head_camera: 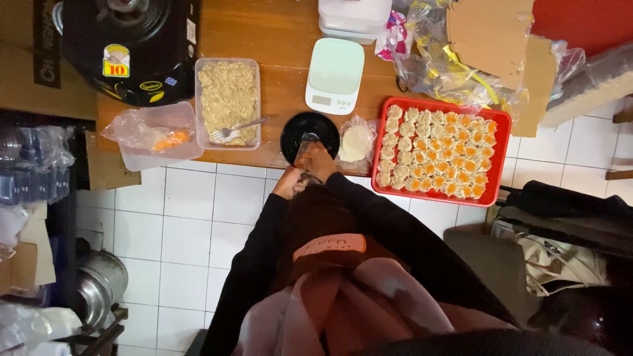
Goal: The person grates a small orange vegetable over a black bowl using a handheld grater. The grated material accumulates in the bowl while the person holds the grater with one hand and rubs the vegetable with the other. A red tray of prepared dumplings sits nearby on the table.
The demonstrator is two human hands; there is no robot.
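Both hands work close together at the near edge of the wooden table (277, 39). The right hand (318, 160) rests at the rim of a small black bowl (310, 128), fingers curled around a small tool or a bit of food over the bowl (too small to tell which). The left hand (290, 182) sits just below it at the table's edge, closed into a loose fist; whether it holds anything cannot be told.

Just right of the bowl lies a stack of round pale wrappers (356, 142) in clear plastic. Beyond that, a red tray (501, 158) is filled with rows of dumplings (435, 151), many topped with orange. Left of the bowl stands a clear rectangular tub of minced filling (229, 99) with a fork (241, 127) lying in it. Further left is a second clear tub (161, 138) with a plastic bag and something orange inside. A pale green kitchen scale (335, 74) sits behind the bowl, and a black gas stove (128, 49) occupies the far left corner.
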